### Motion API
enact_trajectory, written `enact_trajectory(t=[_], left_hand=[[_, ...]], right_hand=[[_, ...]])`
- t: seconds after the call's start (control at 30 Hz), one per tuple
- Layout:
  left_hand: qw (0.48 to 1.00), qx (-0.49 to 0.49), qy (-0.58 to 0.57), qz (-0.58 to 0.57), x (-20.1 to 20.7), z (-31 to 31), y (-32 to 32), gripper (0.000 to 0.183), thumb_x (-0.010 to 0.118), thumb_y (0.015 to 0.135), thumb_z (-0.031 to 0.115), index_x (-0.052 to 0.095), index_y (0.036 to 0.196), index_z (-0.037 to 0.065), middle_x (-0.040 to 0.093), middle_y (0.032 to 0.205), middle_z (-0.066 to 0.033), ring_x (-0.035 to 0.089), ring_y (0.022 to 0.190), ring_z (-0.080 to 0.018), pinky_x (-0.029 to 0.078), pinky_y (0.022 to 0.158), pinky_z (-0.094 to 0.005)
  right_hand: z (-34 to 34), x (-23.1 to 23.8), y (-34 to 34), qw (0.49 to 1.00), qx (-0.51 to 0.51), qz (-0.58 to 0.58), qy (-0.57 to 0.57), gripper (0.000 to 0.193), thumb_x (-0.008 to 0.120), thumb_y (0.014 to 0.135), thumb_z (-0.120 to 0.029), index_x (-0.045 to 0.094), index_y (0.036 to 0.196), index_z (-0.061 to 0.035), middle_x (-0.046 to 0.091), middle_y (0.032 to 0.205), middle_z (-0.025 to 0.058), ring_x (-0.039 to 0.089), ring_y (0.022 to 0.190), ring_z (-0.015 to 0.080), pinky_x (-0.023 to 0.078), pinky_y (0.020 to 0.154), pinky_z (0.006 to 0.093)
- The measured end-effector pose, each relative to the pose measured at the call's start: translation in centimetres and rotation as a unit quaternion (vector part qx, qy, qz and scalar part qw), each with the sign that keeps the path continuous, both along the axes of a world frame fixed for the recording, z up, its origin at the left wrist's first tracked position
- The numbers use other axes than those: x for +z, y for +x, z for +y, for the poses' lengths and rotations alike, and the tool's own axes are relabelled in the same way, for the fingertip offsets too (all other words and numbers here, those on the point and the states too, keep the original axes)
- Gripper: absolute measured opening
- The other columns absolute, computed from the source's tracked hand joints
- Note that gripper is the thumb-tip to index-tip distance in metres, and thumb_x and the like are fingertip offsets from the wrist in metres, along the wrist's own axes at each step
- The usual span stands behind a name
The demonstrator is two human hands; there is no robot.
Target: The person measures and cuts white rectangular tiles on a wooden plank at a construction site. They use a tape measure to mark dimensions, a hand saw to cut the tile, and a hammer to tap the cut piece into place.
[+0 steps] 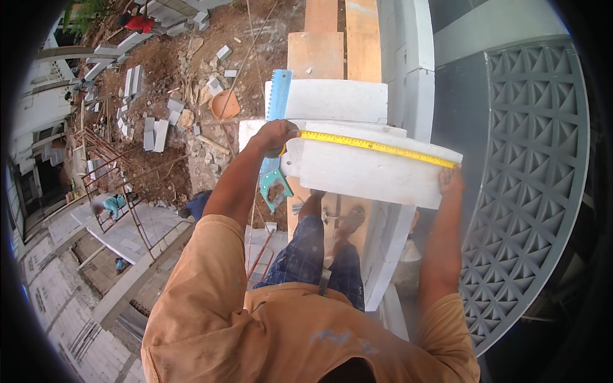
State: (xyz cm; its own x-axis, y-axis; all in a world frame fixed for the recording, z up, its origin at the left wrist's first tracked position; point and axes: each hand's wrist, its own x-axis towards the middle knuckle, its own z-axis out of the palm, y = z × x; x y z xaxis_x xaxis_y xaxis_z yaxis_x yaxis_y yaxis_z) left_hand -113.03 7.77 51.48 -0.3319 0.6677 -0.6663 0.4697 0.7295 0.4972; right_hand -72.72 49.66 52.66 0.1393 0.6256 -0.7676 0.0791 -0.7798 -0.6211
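Observation:
A yellow tape measure (377, 146) is drawn out along the top of a white lightweight block (367, 172). My left hand (279, 134) is closed around the tape's case at the block's left end; the case is mostly hidden by my fingers. At the right end, my right hand (451, 179) pinches the tape's tip against the block's edge. A handsaw with a light-blue blade (279, 92) and a green handle (275, 190) lies beneath my left wrist, across the left side of the blocks. Another white block (335, 101) sits just beyond.
I stand barefoot on a wooden plank (345, 210) high above rubble-strewn ground. More planks (316, 54) run ahead. A white block wall (408, 83) and a grey patterned panel (530, 166) rise on the right. Down left are scaffolding (105, 153), an orange basin (225, 104) and other people (115, 205).

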Motion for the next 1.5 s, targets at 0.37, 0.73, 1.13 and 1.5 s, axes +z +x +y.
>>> enact_trajectory(t=[0.37,0.73,1.13,1.5], left_hand=[[0.999,-0.050,-0.013,-0.010,0.2,1.2,-0.6,0.030,0.060,0.097,0.030,0.070,0.120,0.015,0.071,0.106,-0.0173,0.067,0.098,-0.0363,0.051,0.089,-0.0431],[0.996,-0.051,0.039,-0.067,-0.7,1.5,-1.5,0.027,0.062,0.095,0.025,0.071,0.112,0.006,0.071,0.092,-0.0187,0.069,0.088,-0.0343,0.052,0.081,-0.0418],[0.996,-0.016,0.050,-0.078,-0.4,2.1,-1.1,0.026,0.060,0.094,0.022,0.069,0.101,-0.002,0.063,0.068,-0.0108,0.060,0.062,-0.0199,0.049,0.062,-0.0377],[0.999,-0.011,0.037,-0.025,-3.4,0.5,-0.2,0.023,0.053,0.097,0.018,0.063,0.088,-0.001,0.055,0.067,-0.0091,0.052,0.061,-0.0207,0.043,0.059,-0.0385]], right_hand=[[0.4,0.0,-0.6,1.000,-0.008,-0.013,0.000,0.042,0.058,0.102,-0.035,0.054,0.139,-0.0151,0.061,0.133,0.0056,0.062,0.120,0.0206,0.054,0.090,0.0345],[-0.5,2.0,-2.5,0.999,-0.004,-0.044,0.004,0.043,0.051,0.106,-0.037,0.052,0.137,-0.0064,0.062,0.132,0.0107,0.063,0.118,0.0230,0.052,0.094,0.0360],[1.5,1.5,-2.8,0.997,0.007,-0.079,0.008,0.035,0.060,0.101,-0.036,0.063,0.118,-0.0049,0.071,0.100,0.0074,0.071,0.085,0.0187,0.053,0.067,0.0319],[0.8,1.1,-3.5,0.968,0.028,-0.248,0.018,0.041,0.067,0.091,-0.049,0.073,0.106,-0.0119,0.073,0.109,0.0132,0.069,0.105,0.0331,0.055,0.085,0.0484]])
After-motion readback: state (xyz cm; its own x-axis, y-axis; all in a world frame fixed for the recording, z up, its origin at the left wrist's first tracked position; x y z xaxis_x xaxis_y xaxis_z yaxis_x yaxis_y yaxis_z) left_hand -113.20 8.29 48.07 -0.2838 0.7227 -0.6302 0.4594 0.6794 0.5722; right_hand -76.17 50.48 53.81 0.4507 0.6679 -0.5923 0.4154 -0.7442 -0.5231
